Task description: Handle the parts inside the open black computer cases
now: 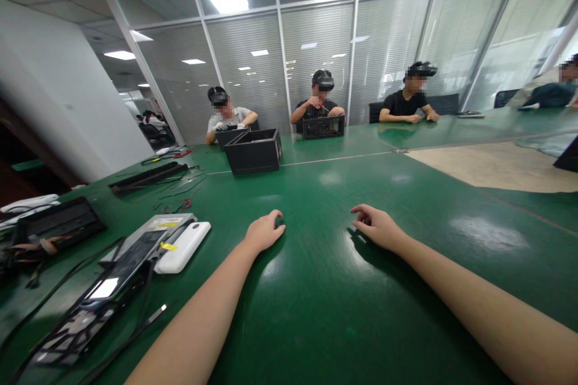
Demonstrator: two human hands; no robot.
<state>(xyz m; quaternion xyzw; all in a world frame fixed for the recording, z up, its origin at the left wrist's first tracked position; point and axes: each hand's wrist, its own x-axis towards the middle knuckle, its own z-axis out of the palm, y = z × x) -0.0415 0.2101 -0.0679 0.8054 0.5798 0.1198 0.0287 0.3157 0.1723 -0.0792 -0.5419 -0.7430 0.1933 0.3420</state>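
My left hand [264,231] rests on the green table [311,289], its thumb and index finger slightly curved with a gap between them. Nothing is in it. Across from it, my right hand [376,227] lies on the same surface with thumb and index finger apart, also holding nothing; its other fingers curl partly out of sight. Nearest to my left hand is a white power bank-like block [183,248] with a yellow tag. Beside that block lie a grey flat box [149,225] and a dark phone-like device [135,255] with a glossy screen.
Black cables [130,337] run along the left side. Farther back are a black case [255,150] and an open black chassis [324,127]. Several people wearing headsets sit at the far side. A beige sheet [492,165] lies at the right.
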